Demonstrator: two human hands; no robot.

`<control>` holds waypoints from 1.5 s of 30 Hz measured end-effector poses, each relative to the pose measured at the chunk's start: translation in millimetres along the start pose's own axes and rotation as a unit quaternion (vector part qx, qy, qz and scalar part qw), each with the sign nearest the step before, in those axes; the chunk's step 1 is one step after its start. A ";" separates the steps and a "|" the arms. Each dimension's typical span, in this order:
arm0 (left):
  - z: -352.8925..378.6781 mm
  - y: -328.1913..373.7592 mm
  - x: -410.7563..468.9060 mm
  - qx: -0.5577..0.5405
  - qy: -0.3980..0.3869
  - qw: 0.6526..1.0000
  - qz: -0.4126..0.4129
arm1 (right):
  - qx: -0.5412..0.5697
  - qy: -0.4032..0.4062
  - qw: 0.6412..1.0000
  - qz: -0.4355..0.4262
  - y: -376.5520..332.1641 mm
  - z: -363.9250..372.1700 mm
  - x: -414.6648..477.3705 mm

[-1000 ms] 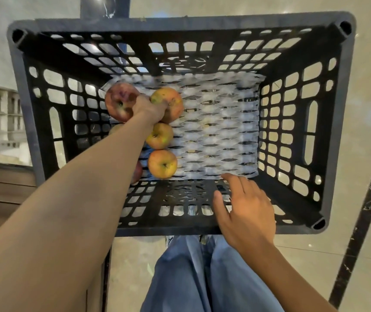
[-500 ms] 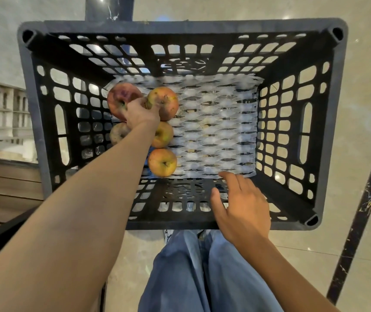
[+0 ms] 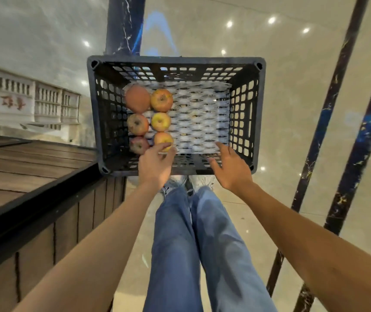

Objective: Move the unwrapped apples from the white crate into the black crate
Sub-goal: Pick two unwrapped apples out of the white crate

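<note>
The black crate (image 3: pixel 260 113) stands on the floor ahead of me, lined with white foam netting (image 3: pixel 199 118). Several unwrapped apples (image 3: pixel 161 100) lie in two rows along its left side. My left hand (image 3: pixel 155 164) hovers over the crate's near rim with relaxed fingers, fingertips in front of the nearest yellow-red apple (image 3: pixel 163 140); it holds nothing. My right hand (image 3: pixel 231 167) is spread open above the near rim, empty. The white crate is out of view.
A dark wooden counter (image 3: pixel 22 176) with a black edge runs along my left, touching the crate's near left corner. My legs in blue jeans (image 3: pixel 193 244) stand just behind the crate. Glossy tiled floor with dark stripes (image 3: pixel 328 122) lies to the right.
My left hand has let go at the far apples and drawn back to the near rim. My head has risen, so the crate looks smaller. My right hand lifted off the rim.
</note>
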State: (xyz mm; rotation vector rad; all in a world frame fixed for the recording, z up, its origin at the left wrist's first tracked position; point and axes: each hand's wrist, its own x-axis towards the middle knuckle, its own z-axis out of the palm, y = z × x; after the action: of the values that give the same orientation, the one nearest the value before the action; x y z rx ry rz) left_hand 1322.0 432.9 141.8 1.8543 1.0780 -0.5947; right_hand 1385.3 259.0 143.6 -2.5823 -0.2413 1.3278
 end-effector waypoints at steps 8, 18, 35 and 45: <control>-61.4 20.3 -154.6 -0.118 -0.058 0.985 -0.109 | 0.107 -0.004 0.994 0.033 -24.3 -86.5 -141.5; -106.5 35.4 -290.9 -0.190 0.007 0.979 -0.075 | 0.129 0.026 0.991 -0.024 -19.2 -155.7 -250.6; 78.3 21.8 -502.0 -0.608 0.403 0.624 -0.281 | -0.288 -0.200 0.888 -0.298 -16.6 -163.0 -293.0; 241.3 11.6 -613.8 -0.746 0.456 0.297 -0.385 | -0.495 -0.292 0.707 -0.412 -33.6 -60.9 -390.3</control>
State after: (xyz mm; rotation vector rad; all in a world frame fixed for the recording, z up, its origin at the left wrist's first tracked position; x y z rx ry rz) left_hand 1026.6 -47.8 483.4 -0.4199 2.0172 1.0718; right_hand 1208.5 186.9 491.1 -1.8438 -2.4408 1.7622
